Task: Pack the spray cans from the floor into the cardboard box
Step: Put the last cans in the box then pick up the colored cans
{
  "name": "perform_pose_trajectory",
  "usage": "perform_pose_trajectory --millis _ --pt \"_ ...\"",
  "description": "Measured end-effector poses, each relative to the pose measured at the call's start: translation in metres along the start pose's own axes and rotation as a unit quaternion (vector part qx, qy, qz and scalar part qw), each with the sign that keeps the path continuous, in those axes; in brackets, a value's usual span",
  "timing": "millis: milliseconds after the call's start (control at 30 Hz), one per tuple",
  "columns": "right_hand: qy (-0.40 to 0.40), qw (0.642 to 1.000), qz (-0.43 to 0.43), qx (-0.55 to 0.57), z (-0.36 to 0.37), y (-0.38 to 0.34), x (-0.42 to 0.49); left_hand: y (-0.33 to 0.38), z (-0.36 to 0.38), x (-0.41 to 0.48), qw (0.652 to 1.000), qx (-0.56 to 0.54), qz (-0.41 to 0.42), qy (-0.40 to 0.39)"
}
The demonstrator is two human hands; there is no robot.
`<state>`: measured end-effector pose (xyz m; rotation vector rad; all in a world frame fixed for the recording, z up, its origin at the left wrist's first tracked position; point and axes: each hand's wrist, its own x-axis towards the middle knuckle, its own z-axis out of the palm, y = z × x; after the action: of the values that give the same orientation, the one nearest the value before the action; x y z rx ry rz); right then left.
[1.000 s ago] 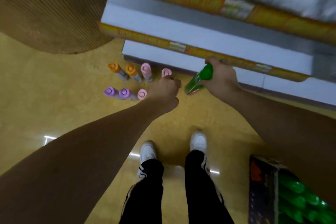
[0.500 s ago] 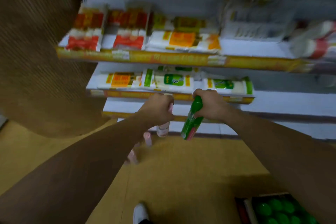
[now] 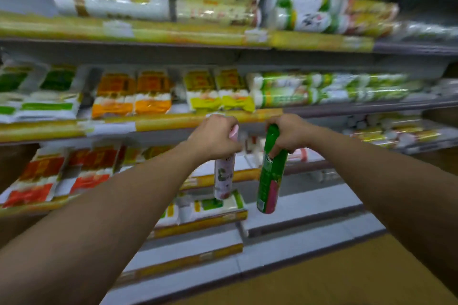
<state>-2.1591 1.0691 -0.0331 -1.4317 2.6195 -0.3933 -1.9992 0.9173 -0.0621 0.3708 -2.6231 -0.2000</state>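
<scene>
Shelves (image 3: 173, 37) of glossy, soft packets now fill the view where floor (image 3: 347, 277) and loose cans showed a second ago. The box is out of sight, so the lift looks done and the carry comes next. Right hand (image 3: 288, 132) curls round the top of the tall, smooth green can (image 3: 271, 178), left hand (image 3: 215, 136) round the shorter pink can (image 3: 224, 176), both hanging upright, near together.

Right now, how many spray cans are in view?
2. A pink-capped spray can in the left hand; a green spray can in the right hand. Others may be out of frame.
</scene>
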Motion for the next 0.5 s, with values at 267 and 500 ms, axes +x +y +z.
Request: perform_pose_trajectory --millis 267,500 --pt "0.102 0.985 0.135 0.012 -0.101 0.102 -0.057 0.132 0.012 0.121 0.988 -0.036 0.145 0.039" --pt "0.175 0.945 0.274 -0.029 -0.151 0.195 -0.109 0.248 0.064 0.210 0.953 -0.153 0.262 0.002"
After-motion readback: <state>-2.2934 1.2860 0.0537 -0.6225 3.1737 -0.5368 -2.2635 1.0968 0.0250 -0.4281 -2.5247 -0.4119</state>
